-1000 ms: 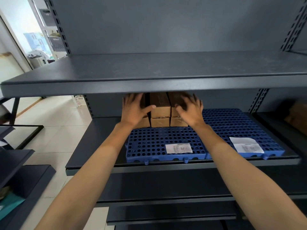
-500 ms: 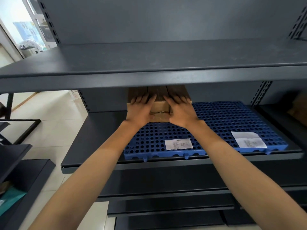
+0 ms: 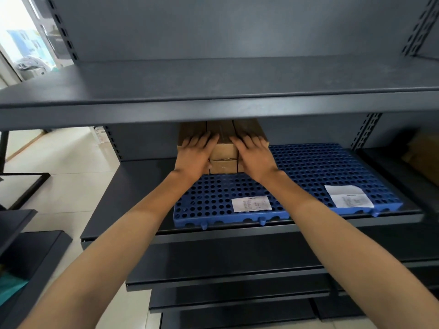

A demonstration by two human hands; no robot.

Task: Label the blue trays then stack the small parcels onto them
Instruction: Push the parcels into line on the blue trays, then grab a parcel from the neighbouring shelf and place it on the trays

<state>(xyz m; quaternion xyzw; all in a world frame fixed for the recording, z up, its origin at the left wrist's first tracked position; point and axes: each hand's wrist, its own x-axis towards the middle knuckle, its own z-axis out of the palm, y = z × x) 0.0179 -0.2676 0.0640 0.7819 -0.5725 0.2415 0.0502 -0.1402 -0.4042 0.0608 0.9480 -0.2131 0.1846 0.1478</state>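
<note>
Head view: on the dark matte metal shelf [image 3: 133, 198] two perforated blue plastic trays [image 3: 320, 167] lie side by side, each bearing a white paper label [image 3: 251, 203] near its front edge. At the left tray's back stand stacked brown cardboard parcels [image 3: 224, 153]. The left hand [image 3: 196, 154] and right hand [image 3: 254, 155] lie flat on the stack's front, fingers extended and slightly spread.

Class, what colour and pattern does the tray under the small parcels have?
Blue, perforated all over with round holes: the left tray, clearest in the head view.

The upper shelf [image 3: 213, 108] hides the parcels' [image 3: 224, 150] back ends.
</note>
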